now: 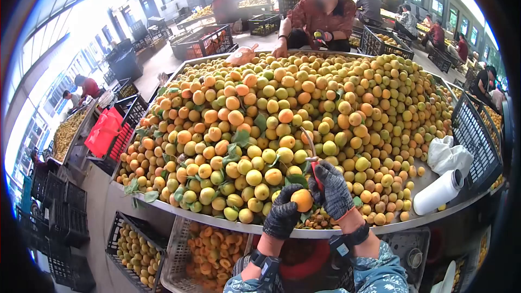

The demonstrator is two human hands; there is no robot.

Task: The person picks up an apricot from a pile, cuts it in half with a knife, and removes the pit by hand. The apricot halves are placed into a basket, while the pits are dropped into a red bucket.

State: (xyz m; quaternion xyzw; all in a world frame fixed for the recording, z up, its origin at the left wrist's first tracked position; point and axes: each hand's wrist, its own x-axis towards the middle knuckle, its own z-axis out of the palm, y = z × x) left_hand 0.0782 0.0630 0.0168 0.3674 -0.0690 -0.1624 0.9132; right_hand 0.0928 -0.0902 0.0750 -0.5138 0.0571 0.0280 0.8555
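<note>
Left hand (282, 214) pinches whole-looking fruit (302, 200); right hand (333, 190), close beside, grips red tool (317, 176). Split fruit (214, 255) in crate (175, 255) below left hand; big uncut pile (274, 92) beyond both.

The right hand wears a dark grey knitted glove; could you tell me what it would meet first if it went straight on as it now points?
The right hand, with its red-handled metal tool leading, would probably meet the heap of round yellow-orange fruit just ahead, though depth is unclear.
</note>
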